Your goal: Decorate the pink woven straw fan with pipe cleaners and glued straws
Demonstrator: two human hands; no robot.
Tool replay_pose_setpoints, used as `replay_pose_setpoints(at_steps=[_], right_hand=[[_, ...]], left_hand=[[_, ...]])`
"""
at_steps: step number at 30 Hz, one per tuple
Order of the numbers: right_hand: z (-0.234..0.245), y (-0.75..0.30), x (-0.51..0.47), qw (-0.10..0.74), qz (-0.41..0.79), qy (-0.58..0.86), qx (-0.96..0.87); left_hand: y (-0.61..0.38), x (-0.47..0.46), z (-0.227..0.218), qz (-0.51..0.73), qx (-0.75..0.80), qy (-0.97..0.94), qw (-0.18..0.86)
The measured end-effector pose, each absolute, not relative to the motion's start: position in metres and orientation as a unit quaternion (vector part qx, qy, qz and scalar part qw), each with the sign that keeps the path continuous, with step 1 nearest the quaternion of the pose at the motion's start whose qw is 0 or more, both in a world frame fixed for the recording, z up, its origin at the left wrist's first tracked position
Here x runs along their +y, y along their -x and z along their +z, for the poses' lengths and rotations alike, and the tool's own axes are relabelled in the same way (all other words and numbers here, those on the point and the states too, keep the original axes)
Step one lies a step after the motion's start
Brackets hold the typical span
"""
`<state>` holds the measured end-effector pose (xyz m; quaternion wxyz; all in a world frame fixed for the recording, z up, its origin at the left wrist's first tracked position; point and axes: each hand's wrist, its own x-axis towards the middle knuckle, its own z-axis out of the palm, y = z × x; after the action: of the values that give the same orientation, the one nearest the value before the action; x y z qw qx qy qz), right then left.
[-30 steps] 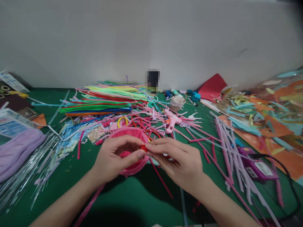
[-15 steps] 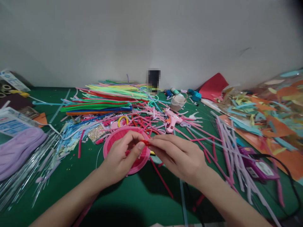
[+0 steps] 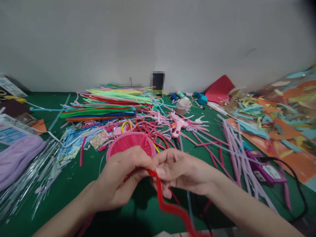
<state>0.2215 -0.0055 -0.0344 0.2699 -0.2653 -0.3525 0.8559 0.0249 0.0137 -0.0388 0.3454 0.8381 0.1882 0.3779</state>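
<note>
Head view: both hands meet low in frame, just in front of the pink dish [image 3: 130, 144].
Left hand [image 3: 118, 184]: fingers [image 3: 140, 163] closed in a pinch on the top end of the red pipe cleaner [image 3: 172, 209], over the dish's near rim.
Right hand [image 3: 182, 171]: fingers [image 3: 161, 171] pinched shut on the same end, touching the left fingertips, at the dish's near-right edge.
Red pipe cleaner: held off the desk [image 3: 74, 171]; runs from the pinch point down and right in a wavy line, away from the dish toward the bottom edge; lower end blurred.
Pink dish: round, ribbed, sits on the green desk; near rim hidden by the left hand.
Behind dish: yellow ring [image 3: 126, 125] just past the far rim, then a long pile of mixed-colour pipe cleaners [image 3: 103, 105].
Left of dish: glitter packet [image 3: 98, 141] close by, lilac cloth [image 3: 17, 158] well apart at the frame edge.
Right of dish, further back: pink glue gun [image 3: 176, 124] among loose pink strands; small cup [image 3: 183, 106] behind it.
Far right of dish: purple device [image 3: 265, 171] with a black cable, paper scraps [image 3: 271, 121] in orange, teal and yellow, red sheet [image 3: 219, 89] against the wall.
</note>
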Motion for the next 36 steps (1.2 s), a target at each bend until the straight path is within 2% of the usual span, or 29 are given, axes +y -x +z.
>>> replay_pose_setpoints(at_steps=[3,5,6,8,9,11,13,16,18,20,22,24,26,27,30,36], right_hand=[[-0.050,-0.211,-0.014,0.282,0.889,0.229,-0.281],[-0.055,-0.206,-0.019,0.378,0.815,0.277,-0.341],[-0.056,-0.205,-0.021,0.441,0.736,0.322,-0.402],[-0.056,-0.207,-0.023,0.540,0.491,0.403,-0.552],[-0.055,-0.209,-0.024,0.557,0.352,0.422,-0.623],[-0.055,-0.213,-0.022,0.537,0.132,0.417,-0.721],[-0.056,-0.216,-0.019,0.509,0.025,0.392,-0.766],[-0.058,-0.214,-0.014,0.504,-0.029,0.383,-0.774],[-0.058,-0.211,-0.014,0.511,-0.018,0.386,-0.768],[-0.056,-0.207,-0.015,0.524,0.066,0.408,-0.744],[-0.054,-0.203,-0.015,0.540,0.250,0.441,-0.672],[-0.051,-0.202,-0.013,0.523,0.503,0.443,-0.526],[-0.051,-0.202,-0.008,0.463,0.704,0.404,-0.356],[-0.051,-0.203,-0.005,0.435,0.759,0.386,-0.293],[-0.052,-0.206,0.001,0.417,0.797,0.370,-0.232],[-0.053,-0.208,-0.002,0.492,0.697,0.391,-0.344]], left_hand=[[-0.027,0.010,-0.037,0.392,0.188,-0.825,0.362],[-0.029,0.009,-0.038,0.405,0.242,-0.789,0.394],[-0.031,0.009,-0.038,0.410,0.278,-0.760,0.420],[-0.034,0.010,-0.039,0.411,0.339,-0.695,0.484],[-0.036,0.011,-0.039,0.408,0.357,-0.664,0.516],[-0.038,0.012,-0.040,0.401,0.372,-0.619,0.564],[-0.040,0.013,-0.040,0.394,0.376,-0.601,0.586],[-0.041,0.014,-0.041,0.382,0.379,-0.607,0.585],[-0.041,0.013,-0.041,0.376,0.383,-0.637,0.553],[-0.040,0.013,-0.043,0.382,0.385,-0.699,0.466],[-0.037,0.013,-0.047,0.399,0.366,-0.774,0.328],[-0.034,0.015,-0.052,0.414,0.321,-0.829,0.198],[-0.031,0.017,-0.057,0.423,0.275,-0.854,0.126],[-0.030,0.019,-0.059,0.424,0.261,-0.860,0.114],[-0.029,0.024,-0.062,0.413,0.273,-0.857,0.142],[-0.033,0.025,-0.056,0.393,0.380,-0.792,0.273]])
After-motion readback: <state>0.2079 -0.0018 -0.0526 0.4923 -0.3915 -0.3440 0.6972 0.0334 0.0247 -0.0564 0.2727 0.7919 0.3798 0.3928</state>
